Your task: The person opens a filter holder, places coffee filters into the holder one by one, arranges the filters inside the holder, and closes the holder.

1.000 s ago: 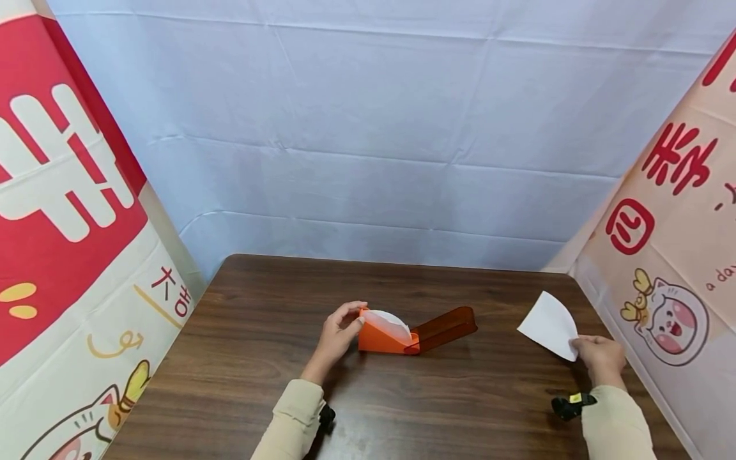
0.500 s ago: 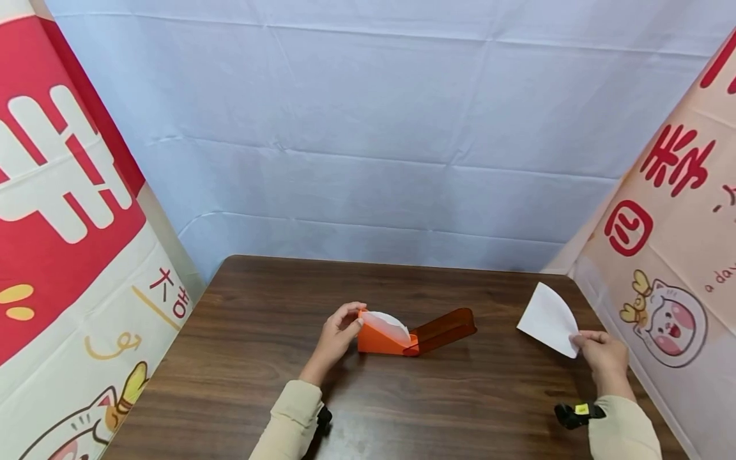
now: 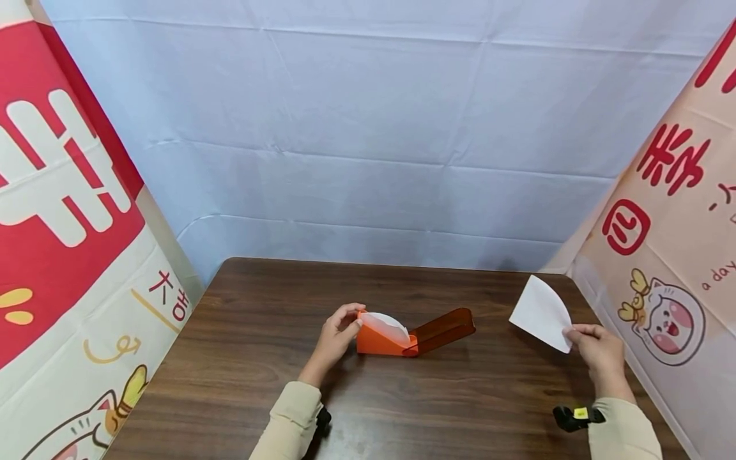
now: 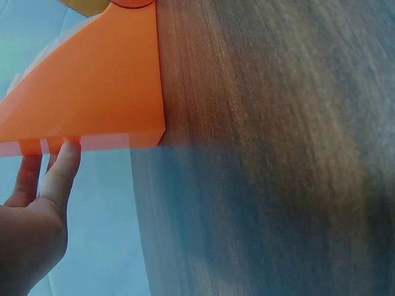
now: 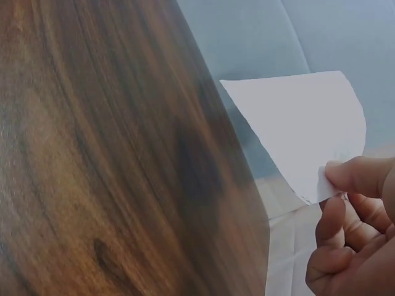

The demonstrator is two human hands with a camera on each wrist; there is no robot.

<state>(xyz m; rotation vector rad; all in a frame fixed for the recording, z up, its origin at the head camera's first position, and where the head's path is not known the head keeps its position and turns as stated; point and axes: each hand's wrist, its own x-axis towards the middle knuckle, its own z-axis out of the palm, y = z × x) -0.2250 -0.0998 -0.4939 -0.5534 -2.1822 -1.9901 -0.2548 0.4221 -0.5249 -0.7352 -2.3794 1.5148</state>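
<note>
An orange filter box [image 3: 382,340] stands on the table, with a stack of white papers [image 3: 390,326] inside it. Its see-through brown lid [image 3: 443,330] is swung open to the right. My left hand [image 3: 337,331] holds the box at its tall left end; in the left wrist view its fingers [image 4: 62,172] lie against that end wall. Over at the right, my right hand [image 3: 600,353] pinches one fan-shaped coffee filter paper [image 3: 542,313] by its lower right corner. The right wrist view has the thumb on the face of the paper [image 5: 302,126], held up off the table.
The brown wooden table [image 3: 276,294] carries the box and reaches back to a pale cloth backdrop [image 3: 356,128]. Printed cloth panels flank it at left [image 3: 63,191] and right [image 3: 661,223]. A black strapped device [image 3: 575,418] sits on the right wrist.
My right hand has raised the filter paper slightly and brought it a little to the left. The left hand and the box stay in place.
</note>
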